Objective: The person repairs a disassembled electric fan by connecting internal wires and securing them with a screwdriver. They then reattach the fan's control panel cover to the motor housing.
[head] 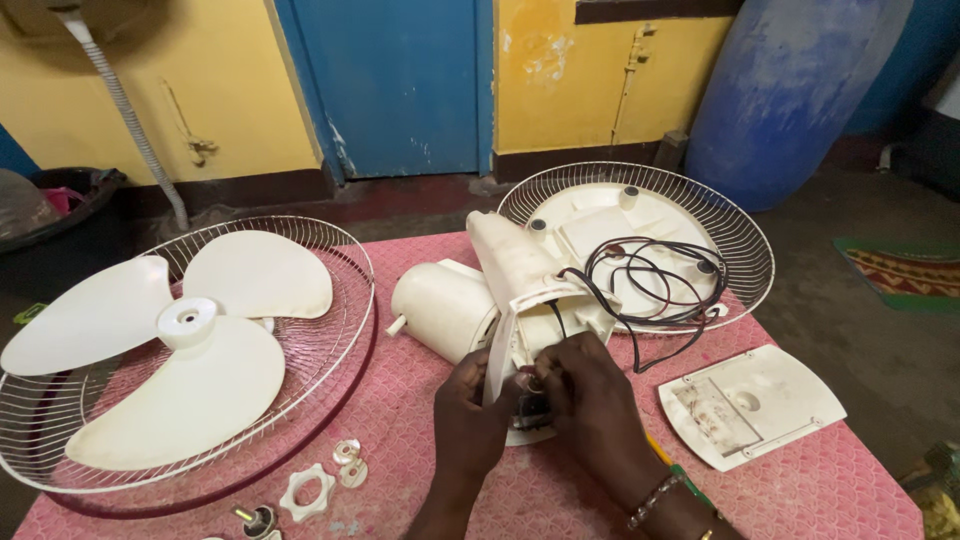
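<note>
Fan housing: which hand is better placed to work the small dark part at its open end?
Probably the right hand: its fingers already pinch the small dark part. The left hand braces the fan housing from the other side.

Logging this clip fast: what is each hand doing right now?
Left hand: closed on the white fan body, near its open base.
Right hand: fingers curled at a small dark part in the base; whether it holds it cannot be told.

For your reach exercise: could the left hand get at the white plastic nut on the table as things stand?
Probably yes. The nut lies in the open just left of the left hand, with only bare cloth between, though that hand is busy on the fan housing.
</note>
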